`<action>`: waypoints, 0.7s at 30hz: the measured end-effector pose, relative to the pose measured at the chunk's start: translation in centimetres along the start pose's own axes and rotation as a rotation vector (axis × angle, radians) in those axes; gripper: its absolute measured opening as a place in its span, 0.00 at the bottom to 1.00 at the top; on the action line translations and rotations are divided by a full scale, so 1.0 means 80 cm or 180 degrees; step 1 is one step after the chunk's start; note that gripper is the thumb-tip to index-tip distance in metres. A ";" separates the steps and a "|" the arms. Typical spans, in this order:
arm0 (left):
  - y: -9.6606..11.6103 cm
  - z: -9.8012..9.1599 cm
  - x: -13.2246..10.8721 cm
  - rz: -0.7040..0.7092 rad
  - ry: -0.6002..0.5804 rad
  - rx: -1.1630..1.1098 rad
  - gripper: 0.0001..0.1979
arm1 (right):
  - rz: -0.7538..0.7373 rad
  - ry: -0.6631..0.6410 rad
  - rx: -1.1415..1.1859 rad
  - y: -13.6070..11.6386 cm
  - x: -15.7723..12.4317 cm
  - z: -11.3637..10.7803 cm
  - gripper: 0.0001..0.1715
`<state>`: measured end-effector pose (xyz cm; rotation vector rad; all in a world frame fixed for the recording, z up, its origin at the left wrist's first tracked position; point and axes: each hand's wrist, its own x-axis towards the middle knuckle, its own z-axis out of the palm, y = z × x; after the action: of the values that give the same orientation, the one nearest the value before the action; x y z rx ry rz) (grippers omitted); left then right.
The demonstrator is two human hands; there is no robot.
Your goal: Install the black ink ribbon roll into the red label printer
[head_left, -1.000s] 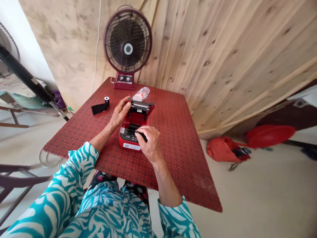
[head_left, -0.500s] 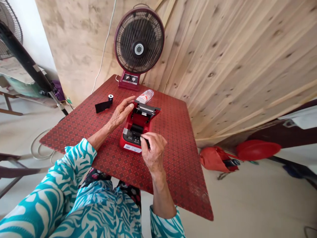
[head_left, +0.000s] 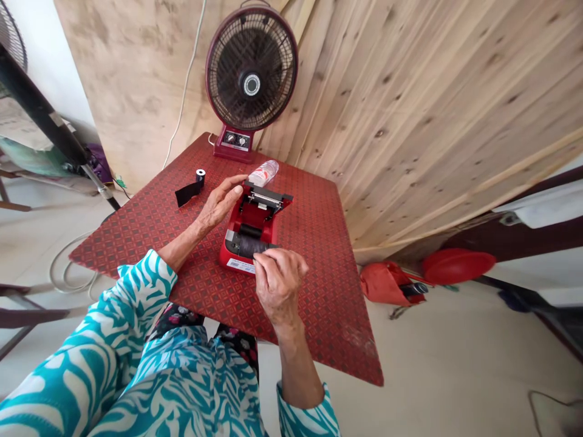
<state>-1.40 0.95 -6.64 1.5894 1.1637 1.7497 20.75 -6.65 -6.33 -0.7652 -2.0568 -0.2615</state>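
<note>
Red diamond-patterned tabletop point(head_left: 310, 303), open red plastic label printer point(head_left: 255, 215) at its middle: your right hand point(head_left: 279, 282) pinches a black cylindrical roll point(head_left: 250, 246) in the printer's front bay, your left hand point(head_left: 221, 203) lies spread just beside the printer.
</note>
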 end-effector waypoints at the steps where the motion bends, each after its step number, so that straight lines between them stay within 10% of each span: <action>1: 0.000 0.000 0.000 0.0004 0.0032 -0.0026 0.30 | -0.0003 0.0003 -0.0019 -0.002 -0.003 -0.002 0.05; 10: 0.017 0.002 -0.015 -0.0194 0.0295 0.0029 0.26 | -0.0019 0.0089 -0.0170 -0.012 -0.021 0.001 0.07; 21: 0.008 -0.008 -0.054 -0.0006 -0.0219 0.0697 0.22 | 0.0066 0.0083 -0.0038 -0.016 -0.025 -0.001 0.07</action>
<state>-1.08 -3.09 -8.43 1.7583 1.3606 1.5973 20.88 -8.53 -7.79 -0.7861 -2.0234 -0.2711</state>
